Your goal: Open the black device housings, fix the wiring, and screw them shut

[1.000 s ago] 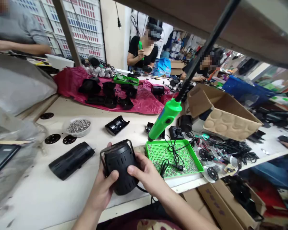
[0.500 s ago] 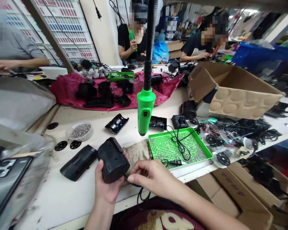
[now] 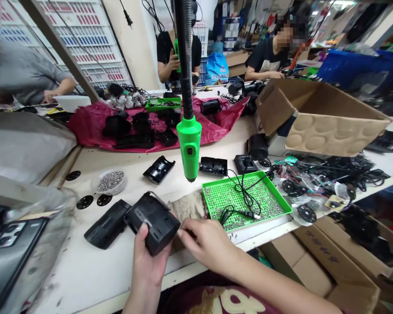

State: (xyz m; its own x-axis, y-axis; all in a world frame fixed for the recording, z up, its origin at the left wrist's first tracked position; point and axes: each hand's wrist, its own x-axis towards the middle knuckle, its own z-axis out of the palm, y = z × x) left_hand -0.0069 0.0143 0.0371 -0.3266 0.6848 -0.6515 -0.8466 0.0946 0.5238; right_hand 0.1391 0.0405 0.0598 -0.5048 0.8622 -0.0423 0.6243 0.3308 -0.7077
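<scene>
A black plastic housing [image 3: 153, 222] rests in my left hand [image 3: 149, 257], thumb across its face and the palm under it. My right hand [image 3: 203, 240] is at the housing's right end, fingers curled together; what they hold, if anything, is hidden. Left of the housing, close to it, lies a black shell piece [image 3: 106, 224] on the white table [image 3: 62, 266]. A green electric screwdriver [image 3: 190, 150] hangs above, in front of my hands. To the right is a green tray [image 3: 245, 200] of small screws with a black cable across it. Two black half shells lie farther back.
A bowl of screws [image 3: 111, 181] and black discs lie at the left. Behind are a pink plastic sheet [image 3: 199, 139] with black parts and a cardboard box [image 3: 337, 135]. Wires and circuit parts crowd the right. Several people sit across the table.
The housing in my left hand has tilted so its long side shows more. My right hand remains at its right end. The cable loop that hung below my hands is out of sight. The screwdriver appears farther left.
</scene>
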